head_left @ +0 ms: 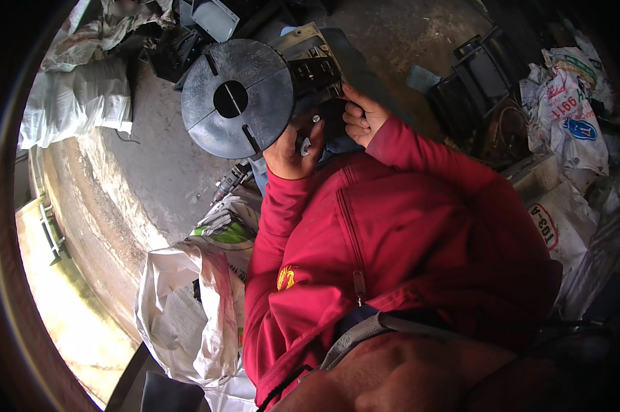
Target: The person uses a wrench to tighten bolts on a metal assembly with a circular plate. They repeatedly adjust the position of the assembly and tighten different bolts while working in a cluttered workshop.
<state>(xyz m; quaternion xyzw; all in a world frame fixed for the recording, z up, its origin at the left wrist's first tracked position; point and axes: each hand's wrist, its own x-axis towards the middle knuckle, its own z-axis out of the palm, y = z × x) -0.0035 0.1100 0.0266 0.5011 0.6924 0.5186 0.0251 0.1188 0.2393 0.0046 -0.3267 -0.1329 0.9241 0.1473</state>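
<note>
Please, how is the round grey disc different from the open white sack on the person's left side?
The disc is round and flat, while the sack is crumpled and folded.
The disc is dark grey; the sack is mostly white.
The disc's edge is at the left hand, whereas the sack is beside the left sleeve, away from both hands.
Both have an opening: the disc's central hole, the sack's mouth.

Scuffed metallic sheen seen on disc (203, 93)
Matt cloth is shown by the jacket (419, 220), crinkled plastic by a sack (217, 295).
</note>
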